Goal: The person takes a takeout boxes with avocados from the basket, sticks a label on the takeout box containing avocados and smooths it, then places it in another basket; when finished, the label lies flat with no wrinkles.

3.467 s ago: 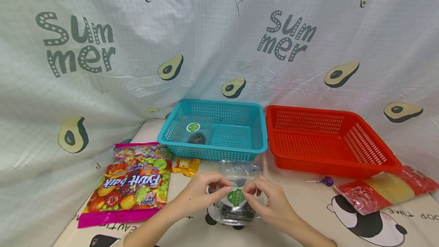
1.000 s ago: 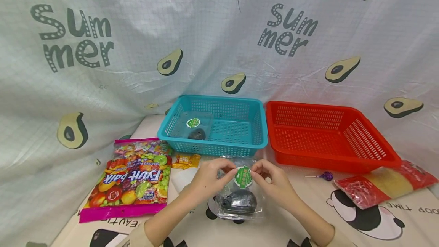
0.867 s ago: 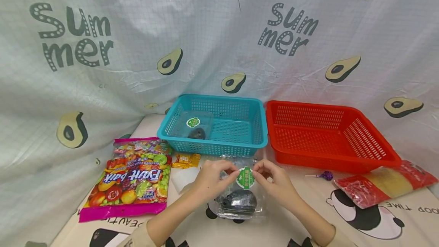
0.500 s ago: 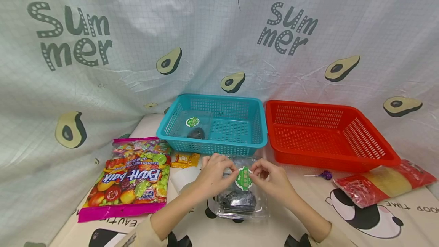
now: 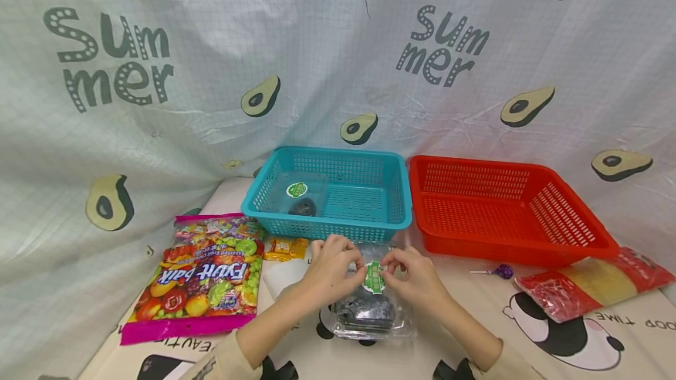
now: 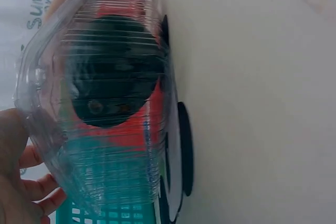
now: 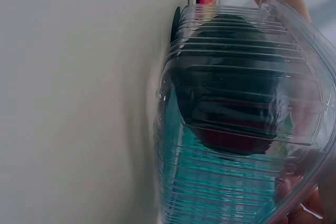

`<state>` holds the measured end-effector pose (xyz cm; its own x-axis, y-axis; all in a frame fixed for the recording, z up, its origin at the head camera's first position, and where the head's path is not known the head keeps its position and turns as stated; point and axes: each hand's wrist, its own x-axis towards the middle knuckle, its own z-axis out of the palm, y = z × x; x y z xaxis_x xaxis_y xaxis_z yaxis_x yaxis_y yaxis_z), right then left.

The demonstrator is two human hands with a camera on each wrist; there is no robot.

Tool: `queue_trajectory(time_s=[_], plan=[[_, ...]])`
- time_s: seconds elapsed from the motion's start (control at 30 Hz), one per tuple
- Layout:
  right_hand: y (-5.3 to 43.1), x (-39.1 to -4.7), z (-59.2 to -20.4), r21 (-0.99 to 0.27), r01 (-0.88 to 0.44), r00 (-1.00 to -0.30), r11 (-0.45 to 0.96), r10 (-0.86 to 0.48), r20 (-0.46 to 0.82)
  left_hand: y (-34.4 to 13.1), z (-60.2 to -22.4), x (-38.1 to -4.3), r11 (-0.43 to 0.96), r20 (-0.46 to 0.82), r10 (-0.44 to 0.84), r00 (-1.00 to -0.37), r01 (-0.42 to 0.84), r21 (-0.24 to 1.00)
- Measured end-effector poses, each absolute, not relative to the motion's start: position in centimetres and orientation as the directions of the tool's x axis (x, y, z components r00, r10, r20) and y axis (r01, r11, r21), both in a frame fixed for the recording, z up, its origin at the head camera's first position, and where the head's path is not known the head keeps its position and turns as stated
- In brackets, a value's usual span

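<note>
A clear plastic clamshell box [image 5: 343, 327] stands on the table in front of me, with one dark oval fruit [image 5: 369, 308] inside. Over its lid is a round green and white sticker [image 5: 374, 278]. My left hand [image 5: 334, 271] pinches the sticker's left edge between thumb and fingers, and my right hand [image 5: 414, 277] pinches the right edge. Whether the sticker touches the lid I cannot tell. Both wrist views show the box's ribbed side and the dark fruit [image 6: 113, 72] through it; the fingertips at the sticker are hidden there.
Behind stand a blue basket [image 5: 364, 230], holding a similar stickered box [image 5: 311, 183], and a red basket [image 5: 491, 245]. Left lie a fruit candy bag [image 5: 200, 280], an orange packet [image 5: 286, 248] and white paper [image 5: 280, 277]. Right lie a lollipop [image 5: 503, 271] and a red-and-yellow packet [image 5: 597, 283].
The sticker has gone from low over the fruit to higher on the lid, with both hands. Its tilt has shifted slightly in the last second. White paper has come into view beside the left hand.
</note>
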<state>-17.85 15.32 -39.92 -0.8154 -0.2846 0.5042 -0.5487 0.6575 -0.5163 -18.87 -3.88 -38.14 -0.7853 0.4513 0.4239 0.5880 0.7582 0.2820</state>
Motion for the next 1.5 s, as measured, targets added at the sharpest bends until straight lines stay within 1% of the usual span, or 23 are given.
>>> queue_trajectory(time_s=[0.23, 0.3, 0.37, 0.47, 0.57, 0.63, 0.7, 0.87, 1.03, 1.1, 1.17, 1.27, 1.33, 1.4, 1.5], plan=[[15.3, -18.1, -40.0, -0.455, -0.593, -0.78, 0.665, -0.332, 0.531, -3.9, -38.8, -19.0, 0.767, 0.473, 0.45, -0.758, 0.599, 0.231], [15.4, -17.9, -40.0, -0.425, -0.61, -0.761, 0.669, -0.345, 0.55, -4.1, -38.8, -18.9, 0.742, 0.488, 0.482, -0.728, 0.635, 0.214], [15.7, -17.6, -40.1, -0.394, -0.635, -0.737, 0.664, -0.368, 0.567, -4.4, -38.9, -18.6, 0.699, 0.482, 0.545, -0.686, 0.689, 0.191], [16.2, -16.9, -40.3, -0.353, -0.68, -0.699, 0.642, -0.424, 0.576, -5.2, -39.1, -17.6, 0.615, 0.41, 0.668, -0.621, 0.771, 0.167], [16.6, -16.1, -40.5, -0.312, -0.71, -0.676, 0.632, -0.487, 0.553, -5.9, -39.4, -16.5, 0.557, 0.302, 0.76, -0.576, 0.816, 0.155], [16.9, -15.6, -40.7, -0.279, -0.724, -0.662, 0.632, -0.521, 0.538, -6.3, -39.7, -16.0, 0.542, 0.257, 0.785, -0.563, 0.826, 0.155], [17.3, -15.1, -40.9, -0.242, -0.737, -0.644, 0.631, -0.548, 0.534, -6.5, -39.9, -15.6, 0.538, 0.246, 0.793, -0.557, 0.83, 0.145], [17.7, -14.6, -41.2, -0.182, -0.77, -0.592, 0.612, -0.578, 0.561, -6.7, -40.1, -15.4, 0.546, 0.278, 0.787, -0.552, 0.831, 0.104], [17.7, -14.7, -41.3, -0.17, -0.781, -0.575, 0.601, -0.585, 0.572, -7.0, -40.2, -15.1, 0.555, 0.291, 0.777, -0.558, 0.825, 0.101], [17.8, -14.5, -41.3, -0.177, -0.774, -0.589, 0.608, -0.586, 0.557, -7.2, -40.2, -14.9, 0.567, 0.283, 0.768, -0.575, 0.815, 0.12], [18.0, -14.2, -41.2, -0.2, -0.75, -0.625, 0.63, -0.576, 0.528, -7.5, -40.2, -14.5, 0.585, 0.254, 0.749, -0.612, 0.791, 0.18], [18.4, -13.3, -41.1, -0.249, -0.668, -0.718, 0.701, -0.52, 0.462, -8.2, -40.1, -13.8, 0.62, 0.166, 0.704, -0.691, 0.711, 0.331], [18.6, -12.7, -40.9, -0.292, -0.6, -0.782, 0.744, -0.47, 0.409, -8.6, -40.0, -13.3, 0.628, 0.105, 0.678, -0.728, 0.647, 0.432], [18.7, -12.2, -40.7, -0.34, -0.545, -0.831, 0.766, -0.44, 0.341, -8.8, -39.9, -13.0, 0.627, 0.063, 0.667, -0.742, 0.605, 0.491], [18.5, -11.6, -40.3, -0.402, -0.512, -0.858, 0.759, -0.434, 0.275, -8.9, -39.7, -12.7, 0.61, 0.058, 0.675, -0.735, 0.601, 0.517]])
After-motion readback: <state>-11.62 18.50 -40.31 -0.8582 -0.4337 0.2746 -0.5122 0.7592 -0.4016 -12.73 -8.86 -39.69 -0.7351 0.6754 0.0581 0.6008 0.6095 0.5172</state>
